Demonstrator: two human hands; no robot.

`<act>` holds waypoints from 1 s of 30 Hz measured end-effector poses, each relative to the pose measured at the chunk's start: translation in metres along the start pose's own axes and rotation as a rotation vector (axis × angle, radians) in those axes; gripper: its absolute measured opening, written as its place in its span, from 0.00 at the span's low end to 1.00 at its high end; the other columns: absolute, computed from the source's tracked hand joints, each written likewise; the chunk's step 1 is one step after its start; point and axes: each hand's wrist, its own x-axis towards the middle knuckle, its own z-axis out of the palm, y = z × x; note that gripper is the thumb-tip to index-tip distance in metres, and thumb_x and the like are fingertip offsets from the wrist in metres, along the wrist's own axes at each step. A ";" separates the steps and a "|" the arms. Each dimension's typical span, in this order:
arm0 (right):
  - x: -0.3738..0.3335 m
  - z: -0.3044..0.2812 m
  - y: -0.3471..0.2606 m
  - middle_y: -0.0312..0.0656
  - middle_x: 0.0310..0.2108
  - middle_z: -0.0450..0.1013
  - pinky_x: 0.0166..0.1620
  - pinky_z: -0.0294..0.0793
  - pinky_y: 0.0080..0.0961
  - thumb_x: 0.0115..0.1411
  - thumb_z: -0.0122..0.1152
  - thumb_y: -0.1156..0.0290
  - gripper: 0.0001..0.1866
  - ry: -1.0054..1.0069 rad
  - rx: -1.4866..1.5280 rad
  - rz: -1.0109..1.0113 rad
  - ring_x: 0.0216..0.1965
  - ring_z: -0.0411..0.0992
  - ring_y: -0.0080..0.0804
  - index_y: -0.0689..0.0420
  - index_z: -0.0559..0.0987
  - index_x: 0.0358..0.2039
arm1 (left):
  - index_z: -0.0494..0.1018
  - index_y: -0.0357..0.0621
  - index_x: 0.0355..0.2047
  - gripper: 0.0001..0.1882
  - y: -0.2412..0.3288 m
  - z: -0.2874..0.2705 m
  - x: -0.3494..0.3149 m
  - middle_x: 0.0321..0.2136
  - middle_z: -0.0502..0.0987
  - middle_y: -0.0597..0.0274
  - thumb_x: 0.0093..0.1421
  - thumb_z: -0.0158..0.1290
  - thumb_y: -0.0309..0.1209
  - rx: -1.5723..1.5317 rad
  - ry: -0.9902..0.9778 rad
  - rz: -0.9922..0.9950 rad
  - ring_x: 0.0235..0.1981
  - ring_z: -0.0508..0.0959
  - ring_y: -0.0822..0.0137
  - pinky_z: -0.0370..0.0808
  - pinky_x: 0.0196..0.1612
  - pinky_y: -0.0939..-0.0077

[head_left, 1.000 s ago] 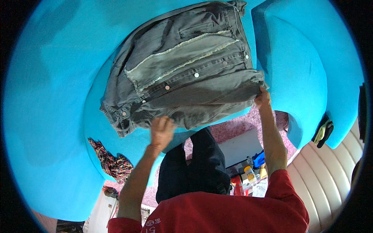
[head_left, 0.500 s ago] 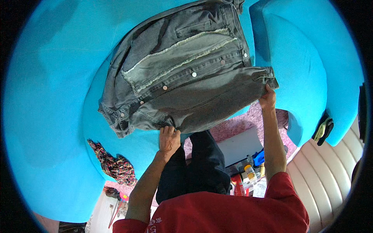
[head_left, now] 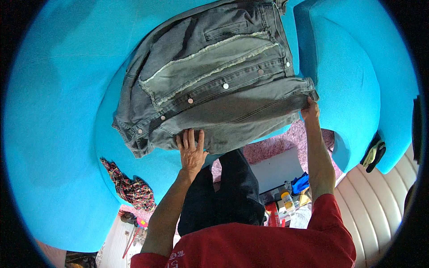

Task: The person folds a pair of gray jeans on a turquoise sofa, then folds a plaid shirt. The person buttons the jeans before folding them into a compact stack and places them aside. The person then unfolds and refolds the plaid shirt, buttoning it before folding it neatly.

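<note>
- Closest in is the wearer's red shirt (head_left: 263,248), soft-looking knit, then dark trousers (head_left: 223,192), matte and loosely creased.
- Pinkish shaggy carpet (head_left: 272,145) shows just past the legs; a crumpled, multicoloured checked cloth (head_left: 134,192) sits off to the left.
- Left hand (head_left: 192,154) isn't gripping anything: fingers spread, laid on the near edge of the jacket, toward the collar end.
- Right hand (head_left: 311,110) looks closed on the sleeve's cuff (head_left: 313,89), at the jacket's near right corner. Thumb detail's too small to call.
- The grey denim jacket (head_left: 210,80) lies front up on the couch, mostly left of and beyond that right-hand grip. Long axis slants from collar, lower left, up to hem, upper right. So left hand's nearer the collar, right's nearer the hem.
- Texture-wise: washed, stiff-looking denim, round metallic-looking buttons, and a paler long panel with fluffy frayed edges farther out.
- Around and behind it all, the bright blue couch (head_left: 58,134): smooth stretchy-looking fabric, big rounded curves.
</note>
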 end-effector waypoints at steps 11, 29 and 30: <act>0.034 -0.021 0.010 0.47 0.44 0.73 0.47 0.74 0.34 0.63 0.49 0.70 0.14 0.136 0.018 0.112 0.44 0.73 0.41 0.63 0.72 0.46 | 0.58 0.47 0.62 0.31 -0.004 0.015 -0.013 0.64 0.50 0.42 0.57 0.49 0.27 0.089 -0.077 0.161 0.66 0.47 0.40 0.44 0.64 0.37; -0.046 0.020 -0.028 0.44 0.39 0.73 0.43 0.72 0.38 0.53 0.56 0.77 0.16 0.061 -0.258 -0.443 0.39 0.71 0.41 0.61 0.72 0.43 | 0.63 0.39 0.55 0.29 0.032 -0.019 0.009 0.58 0.56 0.39 0.54 0.57 0.34 -0.279 0.060 0.143 0.62 0.55 0.42 0.58 0.61 0.47; -0.064 0.033 -0.030 0.44 0.37 0.73 0.42 0.72 0.36 0.52 0.56 0.78 0.15 0.077 -0.279 -0.515 0.38 0.71 0.40 0.61 0.73 0.42 | 0.63 0.39 0.55 0.29 0.037 -0.022 0.016 0.58 0.56 0.39 0.54 0.57 0.33 -0.299 0.042 0.128 0.62 0.56 0.42 0.58 0.60 0.47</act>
